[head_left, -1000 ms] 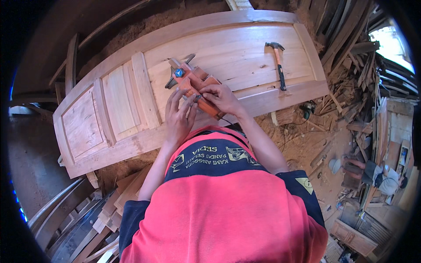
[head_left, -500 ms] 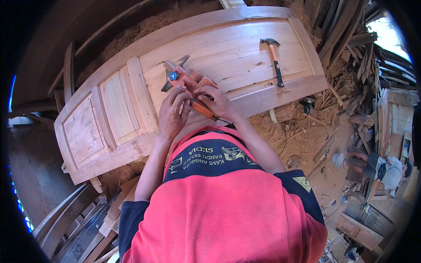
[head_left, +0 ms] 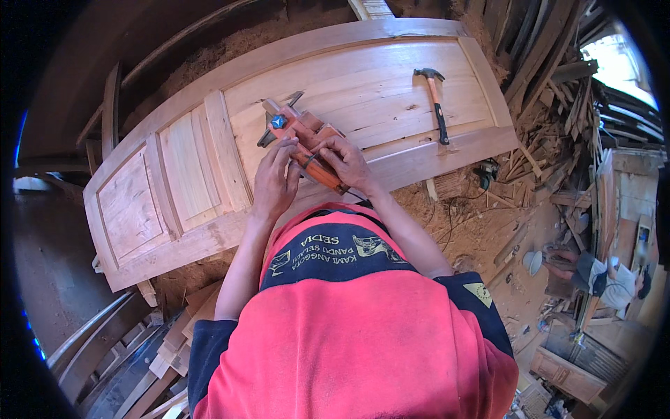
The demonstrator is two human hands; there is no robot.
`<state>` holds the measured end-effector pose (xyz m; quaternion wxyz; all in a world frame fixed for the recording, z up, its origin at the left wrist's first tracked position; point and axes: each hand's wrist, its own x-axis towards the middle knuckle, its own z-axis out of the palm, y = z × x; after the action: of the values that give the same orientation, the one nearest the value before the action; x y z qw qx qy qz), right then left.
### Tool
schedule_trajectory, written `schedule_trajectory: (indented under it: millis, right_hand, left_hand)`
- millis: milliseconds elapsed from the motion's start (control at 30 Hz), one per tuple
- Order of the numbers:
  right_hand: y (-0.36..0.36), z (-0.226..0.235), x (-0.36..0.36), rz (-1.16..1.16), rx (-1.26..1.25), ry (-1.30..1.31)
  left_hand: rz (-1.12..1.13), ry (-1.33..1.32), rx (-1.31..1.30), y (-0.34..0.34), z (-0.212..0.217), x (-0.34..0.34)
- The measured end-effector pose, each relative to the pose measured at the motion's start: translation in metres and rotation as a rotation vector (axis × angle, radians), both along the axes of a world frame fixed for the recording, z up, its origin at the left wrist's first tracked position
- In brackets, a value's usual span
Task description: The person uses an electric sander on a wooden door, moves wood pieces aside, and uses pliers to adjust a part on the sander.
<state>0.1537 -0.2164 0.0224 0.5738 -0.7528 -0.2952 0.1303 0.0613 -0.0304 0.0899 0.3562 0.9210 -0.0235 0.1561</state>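
A red power tool with a blue star knob (head_left: 279,121), which looks like an electric planer, rests on a large panelled wooden door (head_left: 398,63). Its orange-red handle (head_left: 318,172) points toward my body. My left hand (head_left: 274,183) has its fingers curled against the left side of the tool, by the handle. From the right, my right hand (head_left: 346,165) pinches the body just above the handle with bent fingers. What the fingertips touch between the two hands is partly hidden. Farther right on the door lies a claw hammer (head_left: 437,108) with a black and orange handle.
Stacked boards and scrap wood (head_left: 558,112) fill the right side. A small dark power tool (head_left: 486,171) with a cord lies on the sawdust-covered ground. Another person (head_left: 618,285) is low at the far right, beside a pale bowl-shaped object (head_left: 533,262). Loose timber (head_left: 150,356) lies at lower left.
My right hand's fingers have shifted slightly over the tool, while the left stays almost in place. The person at the far right has changed posture. The whole view has moved a little.
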Motion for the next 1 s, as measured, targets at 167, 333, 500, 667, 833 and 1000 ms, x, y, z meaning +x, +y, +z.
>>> schedule_trajectory:
  millis: [167,333,500,667,833,1000]
  right_hand:
    - [0.006,0.004,-0.010,-0.023,0.333,0.310]
    - [-0.003,0.026,-0.003,0.040,0.009,-0.157]
    - [-0.006,0.014,-0.005,-0.036,-0.003,-0.018]
    - [-0.014,0.010,-0.007,0.099,0.049,0.294]
    - [-0.007,0.001,-0.008,0.078,0.349,0.638]
    - [0.000,-0.009,-0.007,-0.074,0.362,0.679]
  left_hand:
    - [-0.003,-0.034,-0.014,-0.001,-0.002,-0.002]
    - [-0.003,-0.024,-0.025,-0.001,-0.001,-0.002]
    - [0.000,-0.052,0.005,0.000,0.000,-0.002]
    - [-0.039,-0.096,0.032,0.001,-0.006,-0.003]
    - [0.029,-0.064,0.167,-0.013,0.002,-0.001]
    - [0.058,-0.031,0.191,-0.018,0.001,0.003]
